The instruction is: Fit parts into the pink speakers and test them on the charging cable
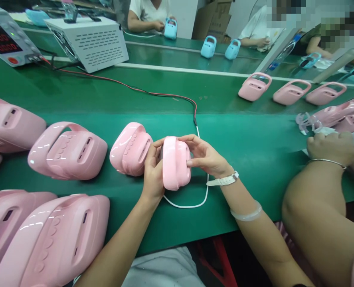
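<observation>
Both my hands hold one pink plastic device with a carry handle (pixel 176 162) just above the green belt (pixel 248 139). My left hand (pixel 153 173) grips its left side, fingers curled round it. My right hand (pixel 205 156) clasps its right side, with a white strap on the wrist. A white cable (pixel 194 205) loops on the belt beneath the device and joins a red and black lead (pixel 153 92). Another pink device (pixel 131 149) lies right beside my left hand.
Several more pink devices (pixel 67 151) lie along the left and at the near left edge. A white power unit (pixel 88 42) and a meter (pixel 3 38) stand at the back left. A co-worker's arm and hand (pixel 332 148) rest at the right by more pink devices (pixel 290 93). Blue devices (pixel 208 46) sit on the far belt.
</observation>
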Demonstrator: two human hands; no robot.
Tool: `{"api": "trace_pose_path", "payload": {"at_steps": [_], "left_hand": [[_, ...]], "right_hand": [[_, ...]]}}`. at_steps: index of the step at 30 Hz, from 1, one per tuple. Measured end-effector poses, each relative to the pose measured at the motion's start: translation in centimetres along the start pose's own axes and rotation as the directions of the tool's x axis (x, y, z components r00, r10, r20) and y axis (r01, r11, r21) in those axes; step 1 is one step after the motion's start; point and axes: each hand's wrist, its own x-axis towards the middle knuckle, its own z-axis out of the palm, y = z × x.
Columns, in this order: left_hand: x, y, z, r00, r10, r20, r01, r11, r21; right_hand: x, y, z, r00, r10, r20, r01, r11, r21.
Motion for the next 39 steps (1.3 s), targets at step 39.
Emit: {"api": "trace_pose_path", "payload": {"at_steps": [39], "left_hand": [[-1.4, -1.1, 0.8, 0.959, 0.282, 0.021, -0.269, 0.889, 0.371]], "right_hand": [[-2.9, -3.6, -0.1, 0.986, 0.117, -0.119, -0.154, 0.912, -0.381]]}}
